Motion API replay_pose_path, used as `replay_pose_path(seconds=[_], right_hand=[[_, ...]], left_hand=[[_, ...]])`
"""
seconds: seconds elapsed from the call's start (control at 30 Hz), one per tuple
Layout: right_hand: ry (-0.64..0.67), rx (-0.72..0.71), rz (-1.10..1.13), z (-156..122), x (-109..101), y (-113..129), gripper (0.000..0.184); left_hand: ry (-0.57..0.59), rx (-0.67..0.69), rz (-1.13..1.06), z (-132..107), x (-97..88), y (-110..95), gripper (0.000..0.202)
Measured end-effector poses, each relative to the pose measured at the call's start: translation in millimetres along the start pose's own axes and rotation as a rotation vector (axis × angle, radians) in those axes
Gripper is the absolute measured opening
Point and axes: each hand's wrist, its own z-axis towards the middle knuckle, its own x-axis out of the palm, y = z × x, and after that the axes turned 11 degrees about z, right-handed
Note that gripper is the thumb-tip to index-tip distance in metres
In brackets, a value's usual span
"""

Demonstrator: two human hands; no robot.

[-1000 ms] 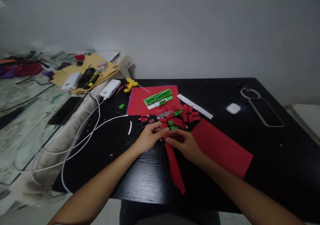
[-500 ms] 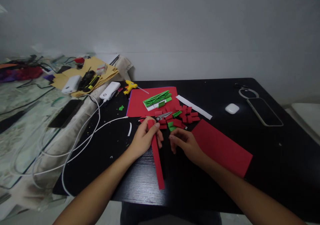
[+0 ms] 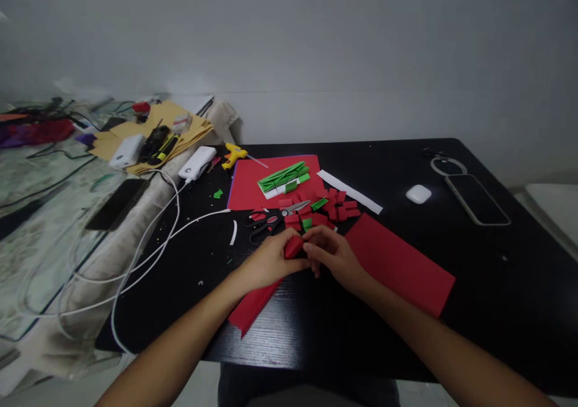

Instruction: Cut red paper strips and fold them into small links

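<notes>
My left hand (image 3: 267, 264) is closed around a folded red paper strip (image 3: 255, 304). The strip's far end pokes up between thumb and fingers, while its ragged near end slants down toward the table's front edge. Against that far end, the bent fingertips of my right hand (image 3: 333, 254) pinch at the paper; the exact contact is partly hidden. Just beyond both hands lie black-handled scissors (image 3: 295, 208), partly open, among several small folded red paper pieces (image 3: 336, 205). A small green folded piece (image 3: 307, 224) rests close to the right fingertips.
Green folded strips (image 3: 284, 175) lie on a red sheet (image 3: 244, 184) at the back, near a yellow glue gun (image 3: 233, 154). A red card (image 3: 401, 265), a white strip (image 3: 350, 191), an earbud case (image 3: 418, 194) and a phone (image 3: 478, 199) are rightward. White cables (image 3: 174, 238) loop at left.
The red strip has swung from near upright to slanting down-left, and its far end now lies between both hands. My left hand moved slightly nearer and right, uncovering the scissors' handles.
</notes>
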Motion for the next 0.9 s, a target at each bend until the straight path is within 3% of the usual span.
replay_pose_path(seconds=[0.3, 0.5, 0.67, 0.8, 0.9], right_hand=[[0.006, 0.065, -0.110, 1.6, -0.3, -2.0, 0.030], [0.020, 0.190, -0.084, 4.2, -6.8, -1.0, 0.040], [0.069, 0.204, -0.065, 4.2, -7.8, 1.2, 0.032], [0.039, 0.117, -0.077, 4.4, -9.2, 4.9, 0.026], [0.031, 0.079, -0.053, 4.7, -11.1, 7.2, 0.023]], left_hand=[[0.069, 0.030, 0.352, -7.3, 10.3, -5.9, 0.036], [0.083, 0.003, 0.316, -6.9, 7.5, -5.8, 0.052], [0.036, 0.018, 0.333, -7.2, 6.7, -5.2, 0.065], [0.030, 0.045, 0.132, -6.5, 3.8, -7.7, 0.063], [-0.096, 0.044, 0.037, -4.0, 1.9, -5.2, 0.047]])
